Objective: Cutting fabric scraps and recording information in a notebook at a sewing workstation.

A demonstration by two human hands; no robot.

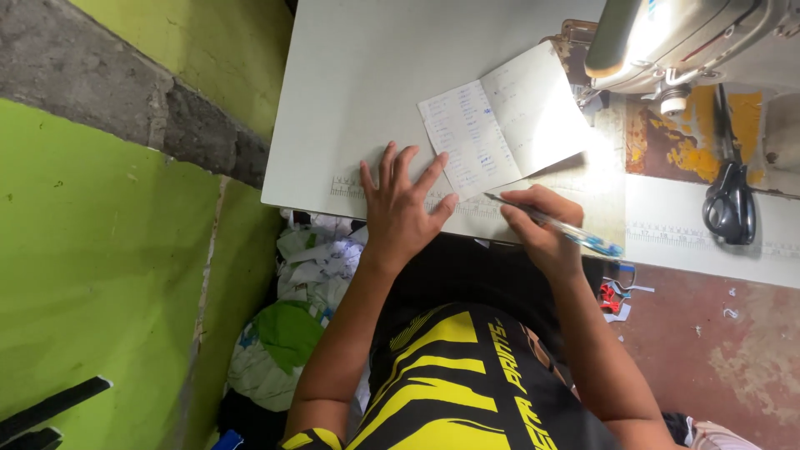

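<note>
A lamp under the grey sewing machine head (692, 37) throws glare on the folded white paper sheet (508, 121) (washing out its right half); elsewhere sharp, evenly lit.

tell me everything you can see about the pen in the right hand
The pen is a slim ballpoint with a clear barrel and a blue rear end. The right hand grips it between thumb and fingers. It lies at a low slant, its dark tip pointing toward the lower edge of the open notebook, about at the white table near that edge. Its blue end juts past the knuckles.
</note>
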